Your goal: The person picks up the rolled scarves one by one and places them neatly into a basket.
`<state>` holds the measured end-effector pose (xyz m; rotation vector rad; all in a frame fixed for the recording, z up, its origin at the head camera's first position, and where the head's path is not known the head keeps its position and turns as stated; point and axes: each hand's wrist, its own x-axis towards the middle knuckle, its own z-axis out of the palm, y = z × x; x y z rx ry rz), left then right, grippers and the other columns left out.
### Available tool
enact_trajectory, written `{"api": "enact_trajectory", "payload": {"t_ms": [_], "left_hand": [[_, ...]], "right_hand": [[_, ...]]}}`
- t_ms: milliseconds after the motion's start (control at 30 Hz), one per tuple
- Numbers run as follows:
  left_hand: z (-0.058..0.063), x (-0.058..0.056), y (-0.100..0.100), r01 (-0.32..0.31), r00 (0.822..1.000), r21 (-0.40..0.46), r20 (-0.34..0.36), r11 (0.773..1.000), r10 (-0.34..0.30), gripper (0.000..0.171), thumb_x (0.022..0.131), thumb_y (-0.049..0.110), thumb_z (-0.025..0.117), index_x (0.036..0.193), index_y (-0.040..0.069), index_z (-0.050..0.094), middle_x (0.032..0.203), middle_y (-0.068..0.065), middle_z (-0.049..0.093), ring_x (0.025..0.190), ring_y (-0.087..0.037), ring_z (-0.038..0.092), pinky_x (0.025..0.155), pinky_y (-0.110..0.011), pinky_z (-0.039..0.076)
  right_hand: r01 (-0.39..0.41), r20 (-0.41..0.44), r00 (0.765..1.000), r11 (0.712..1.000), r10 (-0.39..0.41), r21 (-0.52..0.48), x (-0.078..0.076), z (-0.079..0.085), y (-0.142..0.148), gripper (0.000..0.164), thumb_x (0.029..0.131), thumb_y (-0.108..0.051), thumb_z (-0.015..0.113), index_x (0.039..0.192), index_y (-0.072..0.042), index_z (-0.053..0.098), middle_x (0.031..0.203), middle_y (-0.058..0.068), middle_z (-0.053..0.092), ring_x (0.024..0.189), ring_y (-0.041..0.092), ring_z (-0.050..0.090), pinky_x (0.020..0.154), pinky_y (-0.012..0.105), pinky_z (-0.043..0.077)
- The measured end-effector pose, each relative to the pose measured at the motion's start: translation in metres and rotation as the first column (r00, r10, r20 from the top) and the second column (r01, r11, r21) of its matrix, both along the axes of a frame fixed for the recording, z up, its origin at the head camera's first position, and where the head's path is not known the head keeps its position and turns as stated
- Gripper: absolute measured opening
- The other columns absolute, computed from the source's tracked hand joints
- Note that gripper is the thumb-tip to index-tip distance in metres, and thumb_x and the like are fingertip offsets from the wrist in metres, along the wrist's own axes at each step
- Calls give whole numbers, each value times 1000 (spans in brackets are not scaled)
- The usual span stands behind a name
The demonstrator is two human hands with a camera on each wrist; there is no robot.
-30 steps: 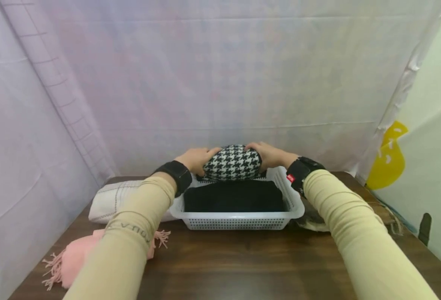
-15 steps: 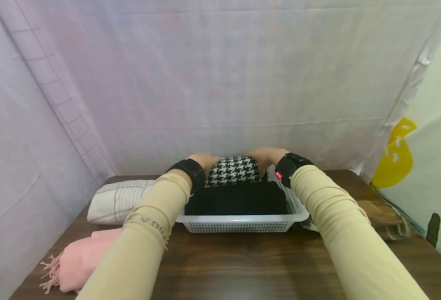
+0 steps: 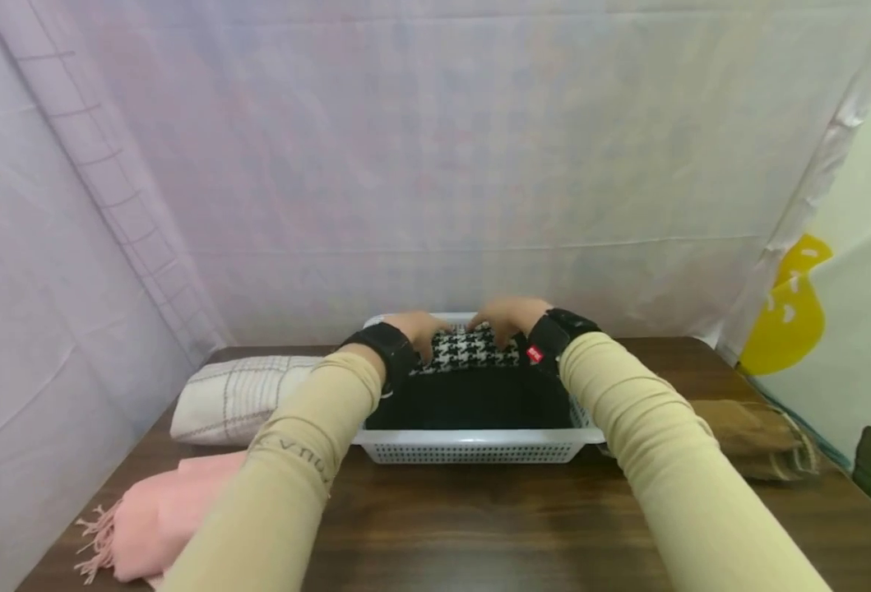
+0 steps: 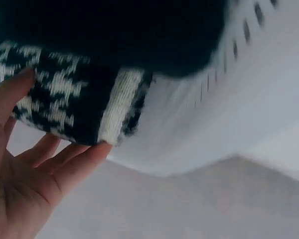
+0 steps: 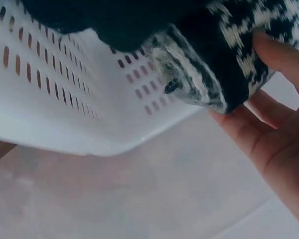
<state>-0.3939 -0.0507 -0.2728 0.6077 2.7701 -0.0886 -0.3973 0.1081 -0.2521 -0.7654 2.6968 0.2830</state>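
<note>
A folded black-and-white houndstooth scarf (image 3: pixel 468 349) lies along the back of the white plastic basket (image 3: pixel 472 436), behind a folded black cloth (image 3: pixel 472 399). My left hand (image 3: pixel 419 330) holds its left end; in the left wrist view the thumb (image 4: pixel 21 84) lies over the scarf and the fingers run along its far edge. At the opposite end my right hand (image 3: pixel 511 316) grips it likewise, with its thumb (image 5: pixel 274 52) on the patterned face and the other fingers beneath. The scarf's rolled end (image 5: pixel 189 74) shows close to the basket's perforated wall.
Left of the basket lies a folded white checked cloth (image 3: pixel 238 399), with a pink fringed scarf (image 3: pixel 164 506) nearer the front. A brown fringed cloth (image 3: pixel 749 436) lies on the right, partly behind the right sleeve. A white curtain (image 3: pixel 450 164) hangs behind the table.
The houndstooth scarf has gone down from above the basket's back rim into the back of the basket. Both hands moved down with it and came slightly closer together.
</note>
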Motion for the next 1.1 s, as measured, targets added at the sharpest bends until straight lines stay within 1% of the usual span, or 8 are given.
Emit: {"api": "enact_trajectory", "payload": {"t_ms": [167,300,400,567,700,733,900,1100], "left_hand": [[-29,-12,-2,57,997,-29,-44,998,-58,62,74,6,55,127,30,33,128,4,37,114,-18,35,90,-34,33],[-38,-13,-3,44,997,-4,-64,999,-45,61,76,2,51,125,34,35,127,5,39,115,-17,34,91,-35,31],[-34,-6,-2,20,998,3,-57,1000,-20,59,78,3,49,126,35,34,128,3,37,115,-18,34,90,-36,32],[-17,11,2,21,999,12,-50,1000,-21,55,80,4,49,127,28,34,127,0,38,107,-18,41,82,-32,37],[-4,10,3,60,992,102,-114,993,-48,50,78,5,51,125,18,39,120,-6,45,95,-18,46,74,-30,39],[0,10,3,69,989,136,-136,988,-50,49,78,6,51,125,16,39,119,-7,45,95,-19,47,74,-29,40],[28,27,-1,96,976,348,-217,932,-20,47,80,12,50,125,15,38,118,-11,46,96,-22,49,72,-33,41],[32,83,-31,158,953,586,-302,795,34,44,82,19,50,124,19,37,118,-5,45,97,-21,49,75,-33,43]], "right_hand": [[26,27,999,999,-26,22,1,-17,-5,67,71,5,57,127,-25,35,128,9,35,104,20,39,61,22,33],[58,34,998,998,-59,35,-2,-25,-5,69,70,8,55,126,-28,36,123,6,41,90,17,38,65,25,30],[108,48,993,994,-109,30,-15,-36,-4,69,72,9,52,126,-31,35,122,3,41,90,16,39,68,28,33],[14,2,1000,1000,-14,-22,-50,-67,10,65,79,8,40,127,-35,31,126,3,37,99,18,42,70,30,35],[-4,10,1000,989,5,-145,-47,-45,17,60,77,6,45,127,-25,34,125,11,38,105,24,42,68,31,39],[28,17,1000,979,-25,-201,-34,-31,17,57,78,4,46,128,-20,33,125,14,38,107,26,41,72,34,40],[4,6,1000,871,-1,-492,15,19,36,48,85,-19,46,129,-8,30,119,22,41,105,32,42,79,41,39],[58,44,998,651,-37,-757,52,19,76,48,87,-35,37,130,-14,28,125,16,36,110,29,38,86,44,34]]}}
